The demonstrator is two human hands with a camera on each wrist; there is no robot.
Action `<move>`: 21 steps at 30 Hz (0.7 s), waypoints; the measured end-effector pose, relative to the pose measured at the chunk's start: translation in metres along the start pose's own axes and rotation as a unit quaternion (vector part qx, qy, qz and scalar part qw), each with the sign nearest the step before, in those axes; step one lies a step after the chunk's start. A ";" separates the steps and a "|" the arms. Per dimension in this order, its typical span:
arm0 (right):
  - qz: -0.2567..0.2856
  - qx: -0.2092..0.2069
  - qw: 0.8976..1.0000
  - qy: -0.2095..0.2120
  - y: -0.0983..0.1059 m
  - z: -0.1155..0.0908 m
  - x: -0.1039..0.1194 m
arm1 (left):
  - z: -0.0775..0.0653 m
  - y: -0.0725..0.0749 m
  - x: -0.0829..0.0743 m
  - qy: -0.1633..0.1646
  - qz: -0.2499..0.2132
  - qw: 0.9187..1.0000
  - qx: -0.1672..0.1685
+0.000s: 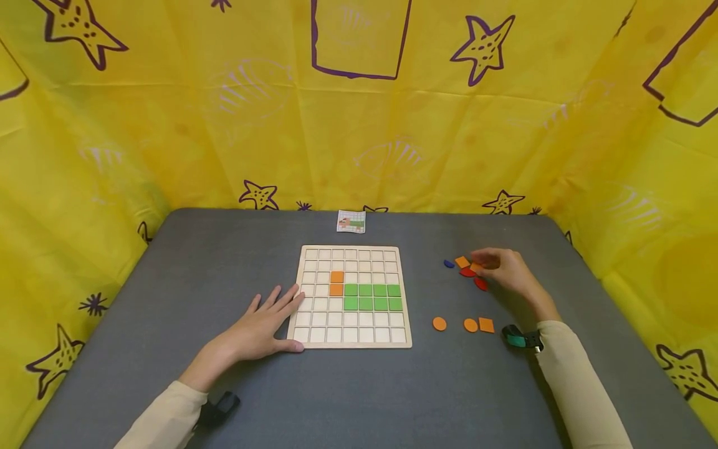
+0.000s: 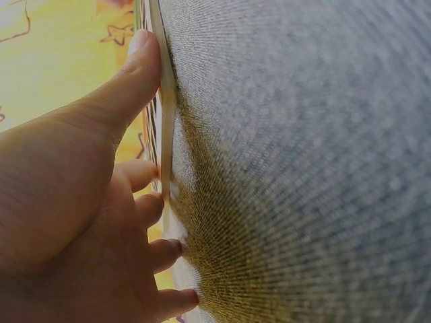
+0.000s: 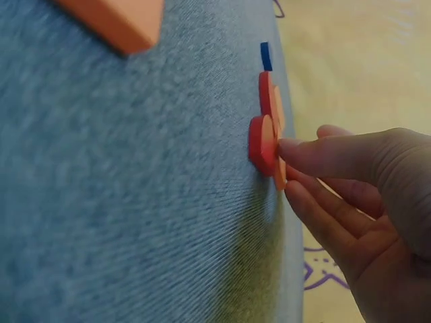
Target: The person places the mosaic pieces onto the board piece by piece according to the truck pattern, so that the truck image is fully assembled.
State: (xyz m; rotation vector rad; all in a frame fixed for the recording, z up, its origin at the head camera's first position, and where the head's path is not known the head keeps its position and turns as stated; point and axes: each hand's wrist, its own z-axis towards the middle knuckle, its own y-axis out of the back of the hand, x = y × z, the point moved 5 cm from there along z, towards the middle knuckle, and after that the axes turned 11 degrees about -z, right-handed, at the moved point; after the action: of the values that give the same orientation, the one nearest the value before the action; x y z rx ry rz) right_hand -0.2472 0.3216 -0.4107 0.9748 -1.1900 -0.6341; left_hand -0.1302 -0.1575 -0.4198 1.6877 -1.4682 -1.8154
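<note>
A wooden grid board (image 1: 350, 344) lies on the table, with two orange square tiles (image 1: 336, 283) and two rows of green square tiles (image 1: 365, 297) in its cells. My left hand (image 1: 263, 327) rests with spread fingers on the board's left edge; its thumb is at the near left corner. To the right of the board, my right hand (image 1: 507, 273) pinches an orange square tile (image 3: 280, 177) between thumb and fingers. Right beside that tile are red pieces (image 1: 480, 284), another orange square tile (image 1: 462, 262) and a blue piece (image 1: 449, 264).
Nearer me, right of the board, lie two orange round pieces (image 1: 440, 323) and a loose orange square (image 1: 486, 325). A small picture card (image 1: 351, 221) lies behind the board. Yellow patterned cloth (image 1: 359, 137) hangs around the grey table (image 1: 359, 399).
</note>
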 end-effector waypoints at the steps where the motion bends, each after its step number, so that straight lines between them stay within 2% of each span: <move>1: -0.002 0.001 1.000 -0.003 0.000 -0.001 -0.001 | 0.000 0.000 0.000 0.000 0.000 1.000 0.000; 11: 0.003 0.006 1.000 -0.014 -0.003 -0.005 -0.004 | -0.001 -0.001 0.000 0.002 -0.004 1.000 -0.001; 21: -0.008 -0.002 1.000 -0.002 -0.002 -0.002 -0.004 | 0.000 -0.001 0.001 -0.001 0.001 1.000 -0.004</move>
State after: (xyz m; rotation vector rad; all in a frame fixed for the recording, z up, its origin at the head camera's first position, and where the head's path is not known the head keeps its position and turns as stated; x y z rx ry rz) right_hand -0.2466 0.3248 -0.4145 0.9816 -1.1855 -0.6514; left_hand -0.1299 -0.1578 -0.4205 1.6803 -1.4598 -1.8215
